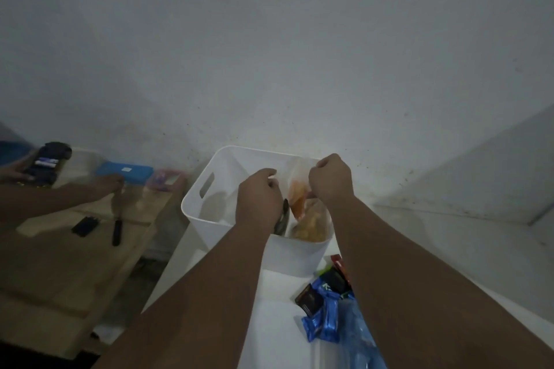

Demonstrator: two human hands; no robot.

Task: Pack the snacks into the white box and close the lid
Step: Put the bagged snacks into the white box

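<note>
A white box (207, 189) with a handle slot stands open on the white table, against the wall. Both my hands are over its opening. My right hand (329, 178) is closed on the top of a clear bag of orange snacks (299, 204) that hangs into the right side of the box. My left hand (259, 198) is closed beside it, with a dark thin thing showing under its fingers; what it is I cannot tell. Several blue, dark and red snack packs (322, 308) lie on the table in front of the box, partly hidden by my right forearm.
To the left is a wooden table (60, 263) where another person's hand (109, 184) works. On it lie a blue case (123, 172), a dark-handled tool (117, 228), a small black item (85, 226) and a pink item (163, 180). A crumpled blue bag (356, 335) lies near my right arm.
</note>
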